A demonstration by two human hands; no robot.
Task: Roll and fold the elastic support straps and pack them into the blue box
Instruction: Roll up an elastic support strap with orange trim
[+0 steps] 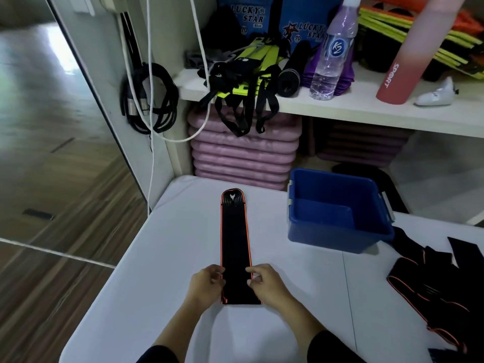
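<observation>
A long black elastic strap with orange edges lies flat on the white table, running away from me. My left hand pinches its left edge near the close end. My right hand pinches the right edge opposite. The blue box stands to the right of the strap's far half, with nothing visible inside it. A heap of more black and orange straps lies at the table's right edge.
Behind the table a white shelf carries yellow-black straps, a water bottle and a pink bottle. Pink mats are stacked underneath. Black cables hang at the left. Wooden floor lies left of the table.
</observation>
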